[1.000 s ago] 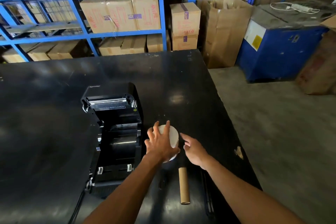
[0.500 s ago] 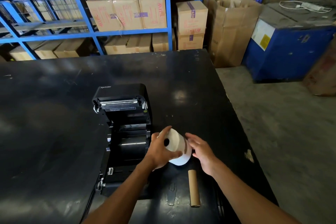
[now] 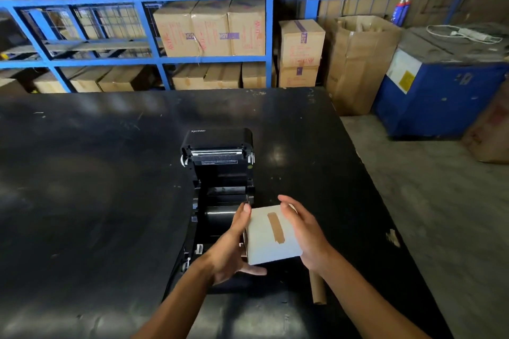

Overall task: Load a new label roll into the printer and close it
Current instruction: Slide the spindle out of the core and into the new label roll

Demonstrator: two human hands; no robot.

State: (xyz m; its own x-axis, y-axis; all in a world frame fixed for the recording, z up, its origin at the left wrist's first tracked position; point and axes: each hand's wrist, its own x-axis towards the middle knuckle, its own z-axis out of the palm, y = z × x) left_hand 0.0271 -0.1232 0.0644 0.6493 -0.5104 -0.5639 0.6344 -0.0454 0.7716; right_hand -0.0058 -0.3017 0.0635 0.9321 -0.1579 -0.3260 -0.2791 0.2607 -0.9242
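A black label printer (image 3: 217, 170) stands on the black table (image 3: 96, 187) with its lid swung open away from me, the roll bay exposed. I hold a white label roll (image 3: 271, 237) with a strip of brown tape across it, lifted just right of the printer's near end. My left hand (image 3: 234, 245) grips the roll's left end. On the right end rests my right hand (image 3: 303, 231), fingers over the top.
An empty brown cardboard core (image 3: 318, 289) lies on the table under my right forearm. The table's right edge (image 3: 385, 228) drops to a concrete floor. Blue shelving with cartons (image 3: 209, 27) stands behind; a blue machine (image 3: 440, 91) at the right.
Both hands have lifted the roll off the table and turned it, so its taped side faces up. It now sits closer to the printer.
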